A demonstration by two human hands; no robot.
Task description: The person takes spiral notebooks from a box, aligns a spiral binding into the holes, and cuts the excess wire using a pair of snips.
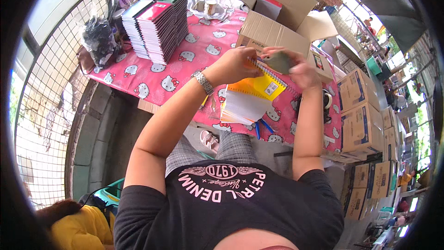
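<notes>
A yellow spiral notebook [264, 89] with a white coil along its far edge lies on top of a stack of white-edged notebooks [244, 106] in front of me. My left hand [237, 67], a metal watch on its wrist, is closed in a pinch at the left end of the coil. Beside it, my right hand [298, 68] is closed around a dull green, rounded flat object [278, 63] above the coil. That object is blurred and its kind is unclear. A tool with blue handles [263, 128], like pliers, lies at the stack's near side.
Tall stacks of spiral notebooks [159, 28] stand at the back left, next to a dark plastic bag [98, 39]. An open cardboard box [273, 32] stands beyond my hands. A roll of tape [327, 100] lies right. Cartons [360, 129] are piled beyond the pink tablecloth [194, 58].
</notes>
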